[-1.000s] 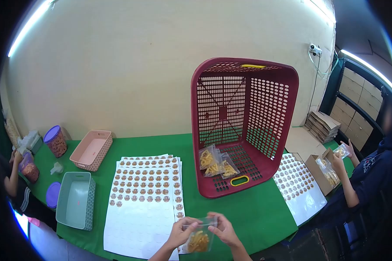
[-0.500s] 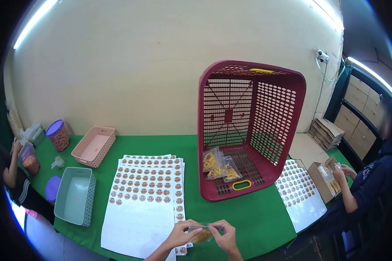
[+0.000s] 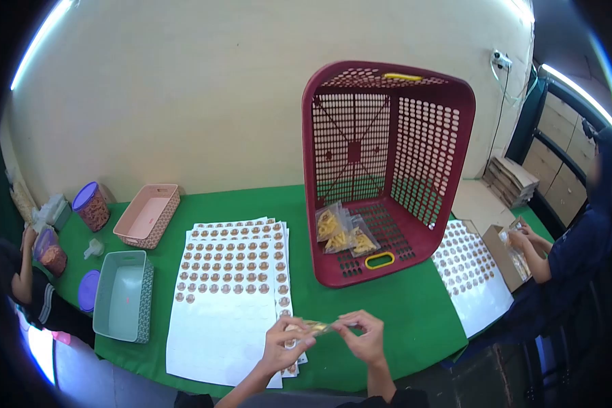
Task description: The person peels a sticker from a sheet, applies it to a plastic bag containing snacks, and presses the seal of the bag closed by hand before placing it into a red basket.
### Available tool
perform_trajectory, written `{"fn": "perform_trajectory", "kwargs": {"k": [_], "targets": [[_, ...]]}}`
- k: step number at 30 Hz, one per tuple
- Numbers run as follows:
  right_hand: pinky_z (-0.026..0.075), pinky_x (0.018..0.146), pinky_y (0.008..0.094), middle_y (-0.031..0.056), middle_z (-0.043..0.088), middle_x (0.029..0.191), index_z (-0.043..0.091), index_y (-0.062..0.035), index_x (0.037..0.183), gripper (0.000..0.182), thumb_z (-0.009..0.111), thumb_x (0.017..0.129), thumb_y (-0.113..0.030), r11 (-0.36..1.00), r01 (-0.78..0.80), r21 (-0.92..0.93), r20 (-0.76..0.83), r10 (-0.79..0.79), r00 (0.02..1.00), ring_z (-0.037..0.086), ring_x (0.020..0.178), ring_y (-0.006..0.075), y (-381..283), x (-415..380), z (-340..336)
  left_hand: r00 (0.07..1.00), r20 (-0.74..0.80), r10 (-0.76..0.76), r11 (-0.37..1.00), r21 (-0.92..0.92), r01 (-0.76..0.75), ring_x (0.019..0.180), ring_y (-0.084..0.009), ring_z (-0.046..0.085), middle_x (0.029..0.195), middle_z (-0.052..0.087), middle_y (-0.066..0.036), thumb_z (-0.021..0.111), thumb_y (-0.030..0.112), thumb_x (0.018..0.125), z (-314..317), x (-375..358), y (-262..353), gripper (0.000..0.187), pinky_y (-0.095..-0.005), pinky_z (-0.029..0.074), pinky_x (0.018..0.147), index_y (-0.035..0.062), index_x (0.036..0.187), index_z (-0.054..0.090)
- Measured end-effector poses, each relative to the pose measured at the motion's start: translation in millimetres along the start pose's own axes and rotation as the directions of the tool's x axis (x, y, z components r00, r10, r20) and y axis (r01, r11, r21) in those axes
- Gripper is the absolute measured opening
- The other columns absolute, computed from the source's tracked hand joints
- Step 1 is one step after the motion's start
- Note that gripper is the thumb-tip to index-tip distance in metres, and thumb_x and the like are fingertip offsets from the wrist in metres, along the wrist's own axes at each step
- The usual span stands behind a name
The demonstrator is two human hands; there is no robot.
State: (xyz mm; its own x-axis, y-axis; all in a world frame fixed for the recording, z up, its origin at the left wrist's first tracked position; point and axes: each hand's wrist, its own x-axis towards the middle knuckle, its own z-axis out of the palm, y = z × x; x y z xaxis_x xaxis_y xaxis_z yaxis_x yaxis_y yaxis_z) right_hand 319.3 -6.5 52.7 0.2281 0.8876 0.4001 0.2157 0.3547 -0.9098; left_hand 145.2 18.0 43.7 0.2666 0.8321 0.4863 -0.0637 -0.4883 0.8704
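A small clear plastic bag (image 3: 317,328) with yellowish food inside is held up above the front of the table, seen nearly edge-on. My left hand (image 3: 283,345) grips its left end between thumb and fingers. At the other end, my right hand (image 3: 364,338) pinches the bag's edge. Beneath and left of my left hand lie sheets of round stickers (image 3: 228,326), with the lower rows of the top sheet peeled off. Beyond my hands, a maroon basket (image 3: 308,204) lies on its side, opening towards me, with a few filled bags (image 3: 340,231) inside.
On the left stand a green basket (image 3: 151,299), a pink basket (image 3: 175,197) and purple-lidded jars (image 3: 92,207). A person (image 3: 557,251) at the right handles bags over a cardboard box (image 3: 500,250), near another sticker sheet (image 3: 476,299). Another person (image 3: 24,285) is at the far left.
The bag has tipped from facing me to almost edge-on. My hands have moved slightly apart and up, the right one shifting right. The whole view has shifted a little.
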Motion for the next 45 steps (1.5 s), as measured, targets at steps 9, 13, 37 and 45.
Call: {"fn": "perform_trajectory", "kwargs": {"k": [9, 13, 37, 45], "targets": [[0.044, 0.068, 0.0243, 0.0094, 0.058, 0.074, 0.053, -0.0007, 0.064, 0.011, 0.063, 0.069, 0.001, 0.995, -0.047, 0.085, 0.193, 0.029, 0.981, 0.055, 0.072, 0.0127, -13.1, -13.6, 9.0, 0.98, -0.147, 0.135, 0.934, 0.349, -0.076, 0.089, -0.0221, 0.053, 0.099, 0.053, -0.013, 0.066, 0.006, 0.065, -4.7, 26.8, -15.1, 0.009, -0.0328, 0.041, 0.079, 0.005, 0.074, 0.066], [0.044, 0.069, 0.0244, 0.005, 0.056, 0.074, 0.049, -0.0011, 0.071, 0.012, 0.056, 0.078, -0.007, 0.96, -0.238, 0.146, -0.131, 0.257, 0.957, 0.052, 0.076, 0.0086, 43.3, 0.1, 4.6, 0.996, -0.066, -0.064, 0.964, 0.253, 0.078, 0.093, -0.0236, 0.052, 0.108, 0.049, -0.014, 0.064, 0.007, 0.067, -2.5, 30.9, -22.7, 0.024, -0.0335, 0.04, 0.081, 0.0046, 0.091, 0.061], [0.038, 0.053, 0.0189, -0.0003, 0.052, 0.061, 0.05, -0.0016, 0.068, 0.021, 0.058, 0.079, -0.018, 0.911, -0.363, 0.196, -0.008, 0.372, 0.928, 0.044, 0.058, 0.0027, -14.3, -113.0, -13.9, 0.813, 0.41, -0.414, 0.875, -0.066, 0.479, 0.088, -0.0143, 0.052, 0.096, 0.054, -0.012, 0.051, 0.017, 0.083, 40.1, -63.3, 28.4, 0.037, -0.0267, 0.042, 0.077, -0.0031, 0.112, 0.04], [0.04, 0.063, 0.0195, 0.0, 0.054, 0.073, 0.051, -0.0015, 0.08, 0.015, 0.056, 0.08, -0.016, 0.829, -0.416, 0.373, 0.117, 0.402, 0.908, 0.048, 0.069, 0.0041, -15.0, -131.5, 12.8, 0.742, 0.457, -0.491, 0.849, 0.062, 0.524, 0.091, -0.0143, 0.05, 0.095, 0.053, -0.011, 0.053, 0.017, 0.082, 5.6, -75.1, 39.2, 0.038, -0.027, 0.041, 0.078, -0.0028, 0.111, 0.04]]}}
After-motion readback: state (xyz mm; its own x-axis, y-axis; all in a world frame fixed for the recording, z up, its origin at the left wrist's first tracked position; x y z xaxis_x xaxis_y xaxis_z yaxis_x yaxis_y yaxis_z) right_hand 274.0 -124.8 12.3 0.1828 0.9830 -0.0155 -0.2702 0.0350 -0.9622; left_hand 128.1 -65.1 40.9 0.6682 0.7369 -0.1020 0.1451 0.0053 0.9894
